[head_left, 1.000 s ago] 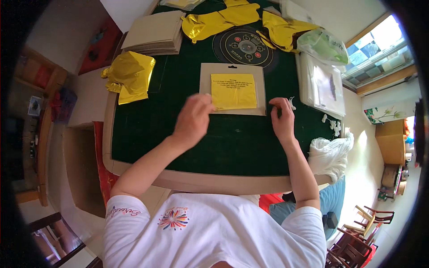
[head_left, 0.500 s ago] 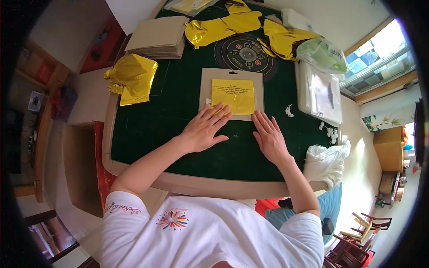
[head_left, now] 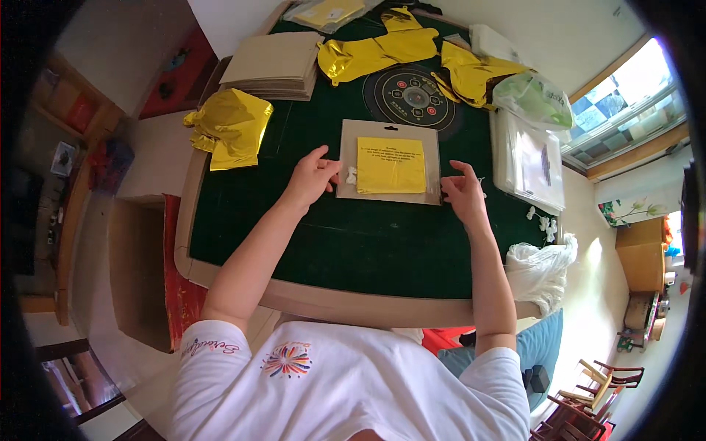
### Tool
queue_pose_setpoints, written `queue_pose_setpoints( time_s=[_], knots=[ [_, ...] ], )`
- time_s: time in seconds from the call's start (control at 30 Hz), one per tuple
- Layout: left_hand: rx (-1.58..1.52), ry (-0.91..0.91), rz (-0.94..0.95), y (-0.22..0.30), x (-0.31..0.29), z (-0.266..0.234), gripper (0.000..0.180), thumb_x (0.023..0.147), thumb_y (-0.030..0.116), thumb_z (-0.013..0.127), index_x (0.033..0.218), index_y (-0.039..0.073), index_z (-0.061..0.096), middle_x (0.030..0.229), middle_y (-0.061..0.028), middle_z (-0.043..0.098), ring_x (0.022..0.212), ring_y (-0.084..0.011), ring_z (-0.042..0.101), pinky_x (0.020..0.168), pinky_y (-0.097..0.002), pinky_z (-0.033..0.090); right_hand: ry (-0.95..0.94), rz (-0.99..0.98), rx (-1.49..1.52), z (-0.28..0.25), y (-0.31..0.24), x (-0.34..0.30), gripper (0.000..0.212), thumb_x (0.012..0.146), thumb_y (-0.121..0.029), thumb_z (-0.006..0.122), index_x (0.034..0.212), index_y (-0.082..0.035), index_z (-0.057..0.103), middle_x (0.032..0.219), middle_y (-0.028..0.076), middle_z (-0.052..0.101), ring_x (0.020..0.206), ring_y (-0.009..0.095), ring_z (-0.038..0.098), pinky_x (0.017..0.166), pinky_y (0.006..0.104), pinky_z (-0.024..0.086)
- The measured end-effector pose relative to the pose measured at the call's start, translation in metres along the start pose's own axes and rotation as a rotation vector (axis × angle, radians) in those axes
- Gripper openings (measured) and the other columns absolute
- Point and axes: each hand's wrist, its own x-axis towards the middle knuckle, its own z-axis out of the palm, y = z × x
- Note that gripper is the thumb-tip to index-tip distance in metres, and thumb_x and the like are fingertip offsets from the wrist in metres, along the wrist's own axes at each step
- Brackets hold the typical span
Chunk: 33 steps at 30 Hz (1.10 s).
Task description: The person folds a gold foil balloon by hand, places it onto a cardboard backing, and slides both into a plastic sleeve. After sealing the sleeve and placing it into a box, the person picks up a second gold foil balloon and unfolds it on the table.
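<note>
A flat clear packet (head_left: pixel 390 200) with a tan cardboard backing and a hang slot lies on the green tabletop in front of me. Inside it shows a folded gold foil sheet (head_left: pixel 391 165) with dark print, and a small white coil of string (head_left: pixel 351 176) beside the foil. At the packet's left edge is my left hand (head_left: pixel 315 178), its thumb and fingers closed in a pinch. My right hand (head_left: pixel 463 192) pinches the right edge in the same way, index finger bent. The exact fingertip contact is partly hidden on both sides.
Gold foil balloons (head_left: pixel 379 53) lie beyond the packet, with another crumpled foil piece (head_left: pixel 239 128) at left. Cardboard sheets (head_left: pixel 272 66) are stacked at the far left. Clear bags (head_left: pixel 526 162), white strings (head_left: pixel 543 223) and a white plastic bundle (head_left: pixel 540 268) lie along the right side.
Both hands have lifted from lying flat at the packet's lower edge and moved to its left and right sides, fingers now bent. The view has shifted slightly; the packet stays in place.
</note>
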Motion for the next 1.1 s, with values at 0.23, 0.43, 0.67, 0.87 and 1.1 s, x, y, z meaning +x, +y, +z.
queue_pose_setpoints(
  time_s=[0.23, 0.43, 0.67, 0.87, 1.1],
  knots=[
    [-0.125, -0.132, 0.058, -0.012, -0.002, -0.008, 0.024, 0.091, 0.017, 0.062, 0.113, 0.007, 0.062, 0.096, -0.0010, 0.063, 0.086, -0.0098, 0.059, 0.071, -0.0251, 0.047, -0.053, 0.069, 0.048, 0.007, -0.003, -0.009, 0.034, 0.091, -0.017, 0.063, 0.121, -0.002, 0.058, 0.094, 0.004, 0.067, 0.084, 0.010, 0.059, 0.075, 0.0245, 0.046],
    [-0.206, -0.201, 0.121, -0.024, -0.022, -0.011, 0.023, 0.092, 0.022, 0.063, 0.112, 0.010, 0.062, 0.101, -0.0016, 0.064, 0.091, -0.0122, 0.060, 0.079, -0.0280, 0.048, -0.173, -0.089, 0.320, 0.014, 0.004, -0.031, 0.024, 0.095, -0.017, 0.060, 0.115, -0.002, 0.061, 0.097, 0.000, 0.066, 0.088, 0.007, 0.059, 0.080, 0.0232, 0.045],
    [-0.315, -0.292, 0.041, -0.042, -0.086, -0.029, 0.033, 0.094, 0.025, 0.063, 0.119, 0.004, 0.060, 0.105, -0.0071, 0.067, 0.097, -0.0163, 0.065, 0.082, -0.0301, 0.054, -0.198, -0.091, 0.697, 0.034, 0.001, -0.075, 0.021, 0.096, -0.019, 0.060, 0.111, -0.003, 0.060, 0.097, 0.003, 0.066, 0.090, 0.009, 0.060, 0.079, 0.0232, 0.046],
    [-0.395, -0.249, 0.107, -0.069, -0.150, -0.055, 0.029, 0.095, 0.021, 0.062, 0.110, -0.003, 0.064, 0.092, -0.0143, 0.070, 0.084, -0.0229, 0.071, 0.075, -0.0283, 0.058, -0.270, -0.070, 0.747, 0.041, 0.003, -0.123, 0.017, 0.096, -0.017, 0.059, 0.106, -0.003, 0.061, 0.096, 0.002, 0.065, 0.085, 0.008, 0.061, 0.073, 0.0218, 0.048],
    [-0.656, -0.203, 0.114, -0.079, -0.210, -0.069, 0.028, 0.095, 0.021, 0.061, 0.111, -0.002, 0.062, 0.097, -0.0131, 0.068, 0.088, -0.0215, 0.070, 0.075, -0.0297, 0.058, -0.299, -0.091, 0.697, 0.052, -0.033, -0.187, 0.012, 0.097, -0.016, 0.059, 0.101, -0.006, 0.064, 0.086, -0.003, 0.062, 0.066, 0.001, 0.051, 0.056, 0.0166, 0.038]
  ],
)
